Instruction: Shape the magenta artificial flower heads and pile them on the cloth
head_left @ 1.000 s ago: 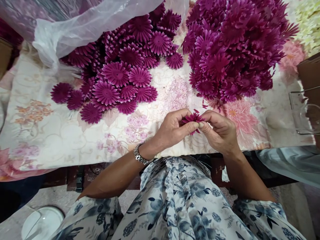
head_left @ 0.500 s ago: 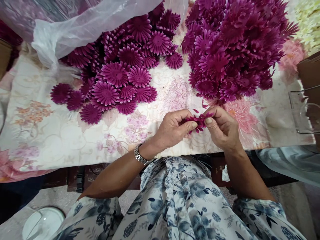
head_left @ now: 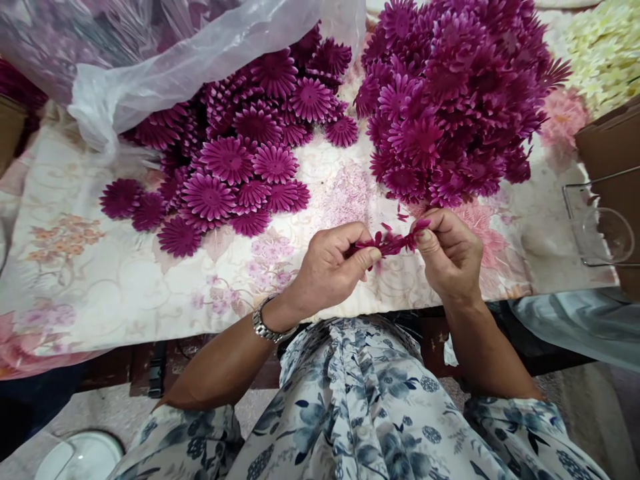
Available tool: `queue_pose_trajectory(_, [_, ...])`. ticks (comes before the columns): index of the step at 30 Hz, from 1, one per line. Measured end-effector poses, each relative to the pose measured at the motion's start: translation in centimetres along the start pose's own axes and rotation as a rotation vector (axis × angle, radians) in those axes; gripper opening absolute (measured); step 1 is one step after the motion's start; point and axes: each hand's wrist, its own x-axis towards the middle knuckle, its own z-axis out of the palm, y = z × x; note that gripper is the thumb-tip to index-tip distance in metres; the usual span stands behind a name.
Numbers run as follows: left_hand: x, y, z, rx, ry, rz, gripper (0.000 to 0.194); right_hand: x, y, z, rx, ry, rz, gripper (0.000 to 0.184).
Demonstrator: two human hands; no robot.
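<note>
My left hand (head_left: 327,267) and my right hand (head_left: 447,253) both pinch one purple artificial flower (head_left: 390,241) between them, just above the near edge of the table. The fingers of each hand are closed on its petals. A spread of flat purple flower heads (head_left: 235,167) lies on the cloth to the left and beyond my hands. A tall heap of fuller purple flowers (head_left: 450,100) rises right behind my right hand.
A floral tablecloth (head_left: 100,267) covers the table. A clear plastic bag (head_left: 165,60) lies at the back left over some flowers. Pale yellow flowers (head_left: 605,53) sit at the far right, with a brown box (head_left: 615,153) and a wire frame (head_left: 595,220) beside them.
The flower between my hands has been turned and pulled flatter, and my right hand has shifted slightly up and right. The view has tilted down a little.
</note>
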Motion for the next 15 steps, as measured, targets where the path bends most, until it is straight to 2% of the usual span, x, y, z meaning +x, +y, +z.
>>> queue_pose_trajectory(5, [-0.7,0.9,-0.1,0.041,0.011,0.03,0.029,-0.2,-0.8,0.2,-0.019,0.033,-0.031,0.011])
queue_pose_trajectory(9, [-1.5,1.3,-0.5,0.026,0.021,0.033,0.027,-0.1,-1.0,0.1,-0.04,0.049,-0.039,0.012])
queue_pose_trajectory(10, [-1.8,1.3,-0.7,0.013,0.037,0.035,0.025,0.0,-1.0,-0.2,-0.035,0.086,-0.033,0.012])
queue_pose_trajectory(12, [-2.4,1.5,-1.2,-0.026,0.125,0.044,0.02,0.4,-1.0,-0.9,-0.006,0.244,-0.035,0.013])
queue_pose_trajectory(14, [-2.7,1.7,-1.4,-0.066,0.269,0.052,0.016,0.8,-1.1,-1.6,0.049,0.407,-0.083,0.015])
queue_pose_trajectory(15, [-2.7,1.7,-1.4,-0.064,0.263,0.049,0.014,0.9,-1.2,-1.8,0.04,0.372,-0.058,0.009])
